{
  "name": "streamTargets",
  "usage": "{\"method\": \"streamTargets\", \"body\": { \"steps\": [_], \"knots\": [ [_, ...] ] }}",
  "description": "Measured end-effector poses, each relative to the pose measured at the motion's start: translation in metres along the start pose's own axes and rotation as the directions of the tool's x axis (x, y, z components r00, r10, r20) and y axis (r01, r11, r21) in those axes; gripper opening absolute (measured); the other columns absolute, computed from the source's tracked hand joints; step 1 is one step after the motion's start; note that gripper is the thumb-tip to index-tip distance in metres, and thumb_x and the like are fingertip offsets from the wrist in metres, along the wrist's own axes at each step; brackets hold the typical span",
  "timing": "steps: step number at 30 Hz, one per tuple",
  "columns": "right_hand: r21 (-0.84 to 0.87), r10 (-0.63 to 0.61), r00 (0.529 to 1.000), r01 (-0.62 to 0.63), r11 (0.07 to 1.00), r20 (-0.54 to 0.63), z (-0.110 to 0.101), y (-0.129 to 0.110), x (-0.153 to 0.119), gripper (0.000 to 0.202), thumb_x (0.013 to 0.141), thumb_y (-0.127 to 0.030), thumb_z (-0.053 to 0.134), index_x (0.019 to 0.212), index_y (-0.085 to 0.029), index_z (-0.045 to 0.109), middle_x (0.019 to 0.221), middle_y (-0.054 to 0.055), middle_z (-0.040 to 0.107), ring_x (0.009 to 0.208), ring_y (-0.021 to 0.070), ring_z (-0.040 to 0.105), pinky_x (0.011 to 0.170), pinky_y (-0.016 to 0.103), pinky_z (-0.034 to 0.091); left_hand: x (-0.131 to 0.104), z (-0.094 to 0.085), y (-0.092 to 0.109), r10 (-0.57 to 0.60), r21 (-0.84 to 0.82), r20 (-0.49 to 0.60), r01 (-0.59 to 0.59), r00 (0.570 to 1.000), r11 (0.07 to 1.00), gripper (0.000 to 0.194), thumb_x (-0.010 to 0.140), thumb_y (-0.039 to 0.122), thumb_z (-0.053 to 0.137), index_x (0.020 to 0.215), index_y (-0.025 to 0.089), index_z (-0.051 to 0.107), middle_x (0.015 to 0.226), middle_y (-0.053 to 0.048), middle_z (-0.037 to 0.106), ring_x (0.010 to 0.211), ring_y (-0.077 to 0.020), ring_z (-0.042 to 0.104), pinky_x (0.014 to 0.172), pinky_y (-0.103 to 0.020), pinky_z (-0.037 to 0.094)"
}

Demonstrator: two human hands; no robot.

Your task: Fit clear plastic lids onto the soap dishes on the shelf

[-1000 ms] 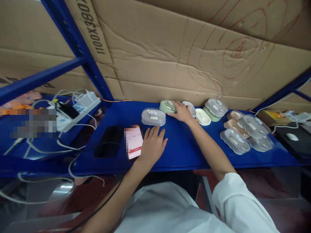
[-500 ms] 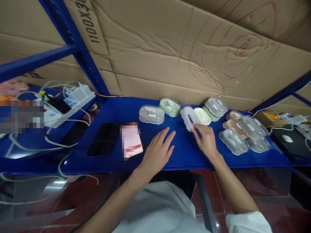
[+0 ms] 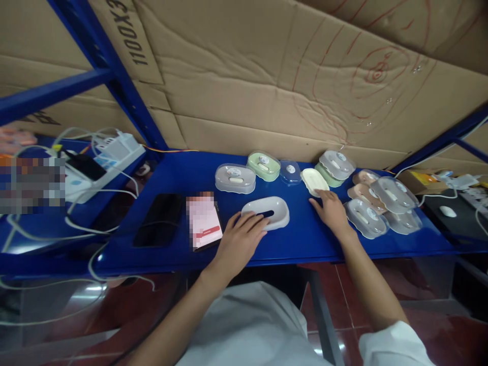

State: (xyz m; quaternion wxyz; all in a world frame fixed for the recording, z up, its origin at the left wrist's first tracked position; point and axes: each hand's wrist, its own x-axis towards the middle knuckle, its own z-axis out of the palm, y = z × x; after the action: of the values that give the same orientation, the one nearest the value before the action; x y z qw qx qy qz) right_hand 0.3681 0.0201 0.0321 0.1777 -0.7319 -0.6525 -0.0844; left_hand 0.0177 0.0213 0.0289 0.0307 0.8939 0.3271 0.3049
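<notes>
A light grey soap dish (image 3: 281, 219) with a long slot in its floor rests on the blue table in front of me. My left hand (image 3: 244, 231) grips its near left rim, fingers lying over the edge and the thumb low at the near wall. At the right, my right hand (image 3: 331, 209) is open, thumb and fingers apart. Its fingertips are at the near edge of a cream oval tray (image 3: 314, 180); whether they press on it I cannot tell. Behind, a dark-looking clear lid (image 3: 290, 173) with a round sticker lies on the table.
Lidded soap dishes, one grey (image 3: 235, 179) and one green (image 3: 264, 166), stand at the back. More are stacked at the back right (image 3: 337, 165), with several in a right-hand pile (image 3: 396, 195). A lit phone (image 3: 205, 222) and a black object (image 3: 158, 219) lie left. Cardboard (image 3: 236, 81) walls the back.
The grey soap dish has gone from my right hand to the table before my left hand, which now grips it. My right hand has moved right to the cream tray. The clear lid is now uncovered.
</notes>
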Motion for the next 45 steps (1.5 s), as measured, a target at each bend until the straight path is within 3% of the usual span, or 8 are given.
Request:
{"method": "streamTargets", "body": {
  "steps": [9, 16, 19, 24, 28, 37, 42, 45],
  "knots": [
    [0.386, -0.348, 0.937, 0.309, 0.869, 0.034, -0.016, -0.046, -0.088, 0.026, 0.108, -0.036, 0.058, 0.131, -0.029, 0.069, 0.149, 0.01, 0.063, 0.145, 0.0302, 0.056, 0.122, 0.054, 0.049, 0.008, 0.002, 0.01, 0.058, -0.073, -0.038, -0.06, 0.998, 0.995, 0.029, 0.109, 0.026, 0.058, 0.136, 0.023, 0.069, 0.137, -0.006, 0.075, 0.131, -0.026, 0.067, 0.124, -0.051, 0.043],
    [0.522, -0.237, 0.971, 0.19, 0.832, 0.024, -0.006, -0.048, -0.07, 0.097, 0.094, -0.051, 0.078, 0.171, -0.036, 0.02, 0.178, 0.013, 0.023, 0.164, 0.0363, 0.028, 0.126, 0.06, 0.044, 0.012, 0.01, 0.012, 0.079, -0.042, 0.001, -0.079, 0.997, 0.996, 0.028, 0.109, 0.022, 0.057, 0.134, 0.02, 0.069, 0.137, -0.008, 0.075, 0.13, -0.0264, 0.068, 0.123, -0.051, 0.043],
    [0.496, -0.326, 0.944, 0.26, 0.829, 0.05, -0.002, -0.053, -0.069, 0.092, 0.096, -0.049, 0.076, 0.171, -0.04, 0.024, 0.182, 0.007, 0.009, 0.165, 0.0367, 0.025, 0.126, 0.058, 0.043, 0.011, 0.012, 0.013, 0.094, -0.03, 0.035, -0.093, 0.995, 0.995, 0.027, 0.108, 0.022, 0.057, 0.133, 0.02, 0.068, 0.136, -0.009, 0.075, 0.128, -0.0259, 0.068, 0.122, -0.051, 0.044],
    [0.39, -0.453, 0.892, 0.416, 0.822, 0.004, 0.004, -0.061, -0.071, 0.054, 0.104, -0.038, 0.066, 0.157, -0.037, 0.055, 0.169, 0.007, 0.046, 0.155, 0.0321, 0.046, 0.127, 0.057, 0.044, 0.004, 0.011, 0.011, 0.122, -0.01, 0.111, -0.122, 0.986, 0.993, 0.029, 0.106, 0.022, 0.062, 0.134, 0.019, 0.067, 0.139, -0.01, 0.073, 0.135, -0.0276, 0.065, 0.124, -0.052, 0.041],
    [0.379, -0.492, 0.869, 0.44, 0.814, 0.05, -0.002, -0.06, -0.053, 0.047, 0.107, -0.042, 0.059, 0.154, -0.036, 0.058, 0.169, 0.006, 0.047, 0.155, 0.031, 0.047, 0.124, 0.056, 0.046, 0.0, 0.01, 0.002, 0.131, 0.0, 0.099, -0.132, 0.986, 0.991, 0.028, 0.108, 0.016, 0.055, 0.132, 0.019, 0.068, 0.14, -0.009, 0.073, 0.136, -0.0267, 0.065, 0.123, -0.051, 0.044],
    [0.094, -0.083, 0.989, 0.072, 0.993, 0.122, 0.017, -0.06, 0.075, 0.063, 0.106, -0.059, 0.049, 0.155, -0.019, 0.051, 0.172, 0.02, 0.036, 0.156, 0.0442, 0.038, 0.12, 0.068, 0.04, -0.005, 0.011, 0.003, 0.06, 0.018, 0.02, -0.061, 0.998, 0.998, 0.023, 0.105, 0.023, 0.062, 0.126, 0.018, 0.07, 0.154, -0.02, 0.057, 0.143, -0.0362, 0.059, 0.12, -0.057, 0.05],
    [0.045, 0.227, 0.964, -0.234, 0.971, 0.136, 0.026, -0.056, 0.073, 0.066, 0.093, -0.071, 0.064, 0.129, -0.016, 0.057, 0.138, 0.025, 0.061, 0.12, 0.0443, 0.066, 0.101, 0.063, 0.053, -0.007, 0.011, 0.003, -0.035, -0.119, -0.028, 0.031, 0.999, 0.992, 0.028, 0.104, 0.024, 0.065, 0.131, 0.02, 0.066, 0.161, -0.021, 0.048, 0.151, -0.0373, 0.051, 0.121, -0.057, 0.051],
    [0.224, 0.187, 0.973, -0.213, 0.951, 0.134, 0.015, -0.039, 0.049, 0.062, 0.085, -0.072, 0.071, 0.118, -0.021, 0.057, 0.13, 0.019, 0.063, 0.112, 0.0379, 0.067, 0.099, 0.057, 0.055, -0.008, 0.013, 0.002, -0.144, -0.189, -0.039, 0.134, 0.989, 0.973, 0.04, 0.102, 0.027, 0.069, 0.14, 0.024, 0.06, 0.165, -0.02, 0.044, 0.152, -0.0375, 0.05, 0.12, -0.056, 0.052]
  ]
}}
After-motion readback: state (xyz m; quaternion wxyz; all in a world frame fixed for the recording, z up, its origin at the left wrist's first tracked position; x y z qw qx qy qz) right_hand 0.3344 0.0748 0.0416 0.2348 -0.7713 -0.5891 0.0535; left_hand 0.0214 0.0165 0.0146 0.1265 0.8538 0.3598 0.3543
